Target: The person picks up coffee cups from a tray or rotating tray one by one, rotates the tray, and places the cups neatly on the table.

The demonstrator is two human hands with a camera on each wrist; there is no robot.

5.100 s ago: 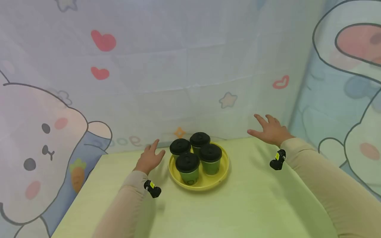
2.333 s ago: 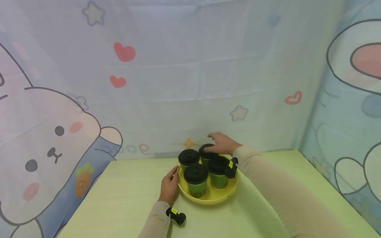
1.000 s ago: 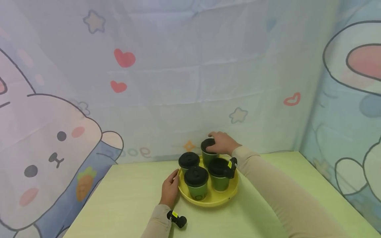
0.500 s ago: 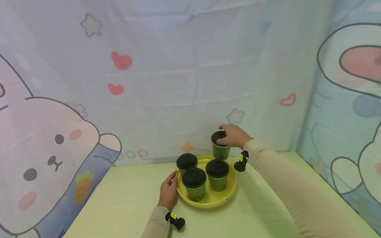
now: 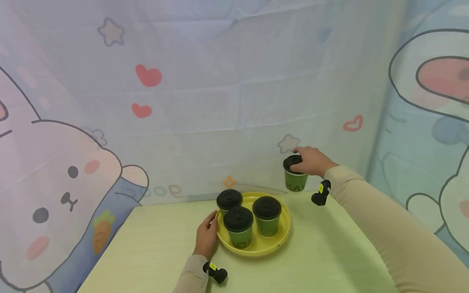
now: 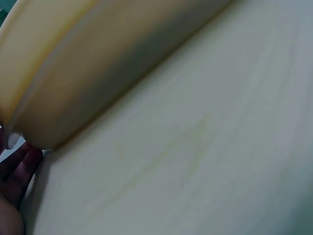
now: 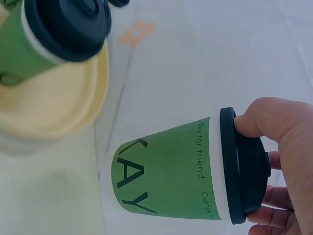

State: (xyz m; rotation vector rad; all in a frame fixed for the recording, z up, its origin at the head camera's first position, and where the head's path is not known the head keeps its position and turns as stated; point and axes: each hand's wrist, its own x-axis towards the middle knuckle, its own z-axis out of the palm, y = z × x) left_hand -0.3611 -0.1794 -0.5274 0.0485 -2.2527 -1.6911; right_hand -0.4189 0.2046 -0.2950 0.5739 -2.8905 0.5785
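My right hand (image 5: 316, 162) grips a green paper coffee cup (image 5: 295, 181) by its black lid, thumb and fingers on the lid's rim. The cup hangs roughly upright in the air, right of and behind the round yellow tray (image 5: 256, 252). In the right wrist view, dark letters show on the held cup (image 7: 164, 171). My left hand (image 5: 206, 238) holds the tray's left rim; in the left wrist view its fingers (image 6: 24, 166) are at the rim's edge, partly out of frame. Three similar lidded cups stand on the tray, including a right one (image 5: 268, 226) and a front one (image 5: 240, 237).
The tray sits on a pale yellow-green table (image 5: 154, 240). Behind the table hangs a printed cloth (image 5: 201, 142) with hearts and stars, and another cloth side rises on the right. A small black camera (image 5: 321, 193) is strapped to the right wrist.
My right hand has taken the back cup by its lid, lifted it off the tray and carried it to the right. The left hand has come to the tray's rim and stays there.
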